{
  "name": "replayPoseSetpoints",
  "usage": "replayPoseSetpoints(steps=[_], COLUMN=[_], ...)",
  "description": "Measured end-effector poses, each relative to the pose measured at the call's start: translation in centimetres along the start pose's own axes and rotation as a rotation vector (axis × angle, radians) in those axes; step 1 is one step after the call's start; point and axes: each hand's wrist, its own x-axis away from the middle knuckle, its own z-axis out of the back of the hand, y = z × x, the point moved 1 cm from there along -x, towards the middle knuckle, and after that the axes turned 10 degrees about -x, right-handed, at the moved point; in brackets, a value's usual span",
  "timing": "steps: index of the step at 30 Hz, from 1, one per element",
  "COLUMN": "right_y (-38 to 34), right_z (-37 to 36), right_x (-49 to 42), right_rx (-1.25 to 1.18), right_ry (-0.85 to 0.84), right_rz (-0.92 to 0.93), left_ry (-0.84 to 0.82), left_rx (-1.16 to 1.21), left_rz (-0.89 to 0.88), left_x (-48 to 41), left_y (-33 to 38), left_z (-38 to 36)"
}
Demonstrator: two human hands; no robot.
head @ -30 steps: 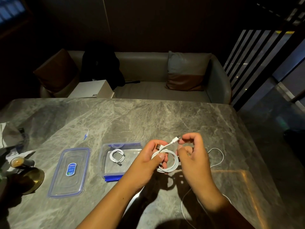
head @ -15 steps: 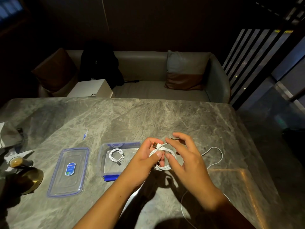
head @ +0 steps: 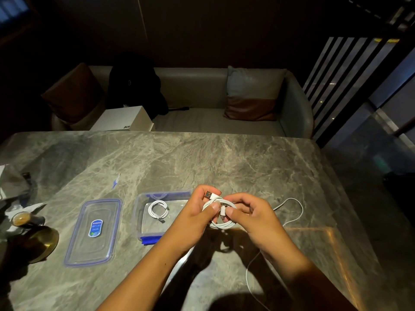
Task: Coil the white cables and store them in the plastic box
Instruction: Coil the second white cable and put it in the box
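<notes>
Head view, looking down on a grey marble table. The left grip is curling around one side of a coiled white cable, with the thumb pressing flat on the loops and the fingers closing behind them. The cable's orange-tipped plug is projecting above the left fingers. The right grip is pinching the cable's small end connector between thumb and forefinger, against the middle of the coil. The coil is being held just above the table, between the two hands and just to the right of the plastic box.

The plastic box is standing open on the table, its near right corner lying hidden behind the left wrist. A second coiled cable is resting on its floor. The clear, blue-rimmed lid is lying flat to the left of the box, apart from it and showing an oval label.

A loose white cable is lying on the table to the right of the hands. It is looping outward and then running back under the right forearm toward the near edge.

A brass-coloured disc and a small cup are sitting near the left edge of the table. Beyond the far edge, a sofa is carrying a cushion, a white carton and a dark bag.
</notes>
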Motion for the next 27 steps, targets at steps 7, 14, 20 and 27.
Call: replayPoseSetpoints(steps=[7,14,20,27], right_y=[0.0,-0.5,0.0,0.2], right_z=[0.1,-0.1,-1.1,0.2], right_x=[0.2,0.3,0.1,0.1], right_rx=[-0.241,-0.353,-0.396,-0.286], right_ry=[-0.001,-0.095,-0.014,-0.008], right_rz=[-0.209,-0.435,-0.301,-0.246], left_ry=[0.024,0.051,0.058,0.06], left_rx=[-0.131,-0.309,-0.298,-0.183], left_rz=[-0.004,-0.03,-0.024,-0.047], left_x=[-0.2,-0.1,-0.3,-0.2], left_y=[-0.4,-0.4,-0.2,-0.2], left_z=[0.4,0.5,0.0,0.8])
